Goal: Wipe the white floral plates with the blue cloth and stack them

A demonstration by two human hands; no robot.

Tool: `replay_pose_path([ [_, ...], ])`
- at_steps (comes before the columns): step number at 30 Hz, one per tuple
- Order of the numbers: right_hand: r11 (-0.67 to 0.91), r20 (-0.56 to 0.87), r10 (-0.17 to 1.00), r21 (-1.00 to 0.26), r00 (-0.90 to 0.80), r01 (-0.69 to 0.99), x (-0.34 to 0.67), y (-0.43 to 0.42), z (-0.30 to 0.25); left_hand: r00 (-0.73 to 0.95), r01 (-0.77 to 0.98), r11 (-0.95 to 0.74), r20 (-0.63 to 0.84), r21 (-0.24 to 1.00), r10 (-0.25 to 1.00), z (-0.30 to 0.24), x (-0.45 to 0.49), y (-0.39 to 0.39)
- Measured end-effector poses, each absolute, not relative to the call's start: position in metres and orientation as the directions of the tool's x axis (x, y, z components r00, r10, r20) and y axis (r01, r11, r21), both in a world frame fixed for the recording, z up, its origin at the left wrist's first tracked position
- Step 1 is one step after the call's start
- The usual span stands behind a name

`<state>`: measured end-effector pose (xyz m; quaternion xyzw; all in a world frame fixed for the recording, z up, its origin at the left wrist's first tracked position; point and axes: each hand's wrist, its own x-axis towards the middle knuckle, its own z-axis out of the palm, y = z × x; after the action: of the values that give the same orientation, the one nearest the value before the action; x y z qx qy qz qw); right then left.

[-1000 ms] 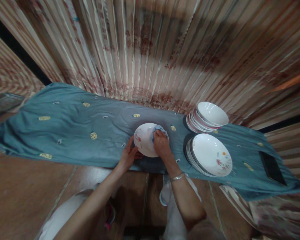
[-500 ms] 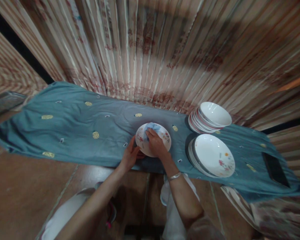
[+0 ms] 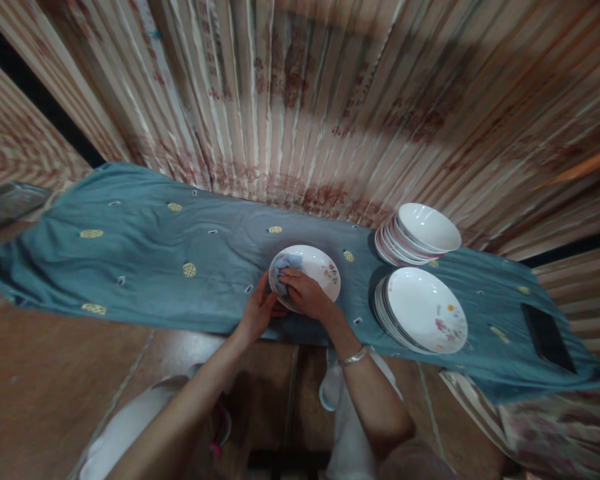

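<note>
A white plate [image 3: 316, 261] with a flower pattern is near the front edge of the cloth-covered table, tilted slightly toward me. My left hand [image 3: 259, 311] grips its left rim, thumb near the edge and fingers partly hidden underneath. Pressed onto the left part of the plate's face is a blue-grey cloth [image 3: 283, 265], bunched beneath the fingers of my right hand [image 3: 304, 291]. The right hand partly covers both the cloth and the plate's middle.
On the right stand a stack of white bowls [image 3: 427, 228] and, nearer me, a stack of flowered plates [image 3: 420, 303]. A black phone [image 3: 549, 338] lies at the table's right end. Behind the blue-green tablecloth [image 3: 145, 260] hangs a pleated curtain [image 3: 300, 107]. A clear tray [image 3: 13, 203] sits far left.
My right hand has slid the cloth leftward and slightly down across the plate, from its upper middle to its left side. My left hand keeps its hold on the rim.
</note>
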<state>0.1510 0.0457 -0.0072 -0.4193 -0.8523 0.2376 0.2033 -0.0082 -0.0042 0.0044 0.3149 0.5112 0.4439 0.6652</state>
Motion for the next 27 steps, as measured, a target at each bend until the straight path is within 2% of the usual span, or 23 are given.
replay_pose_path([
  [12, 0.528, 0.078, 0.781, -0.612, -0.619, 0.589, 0.164, 0.039, 0.008, 0.090, -0.291, 0.396, -0.387, 0.871, 0.917, -0.003, -0.010, -0.003],
  [27, 0.394, -0.043, 0.835, -0.650, -0.549, 0.650, 0.184, 0.029, 0.019, 0.084, -0.282, 0.389, -0.382, 0.877, 0.921, -0.001, -0.009, -0.002],
])
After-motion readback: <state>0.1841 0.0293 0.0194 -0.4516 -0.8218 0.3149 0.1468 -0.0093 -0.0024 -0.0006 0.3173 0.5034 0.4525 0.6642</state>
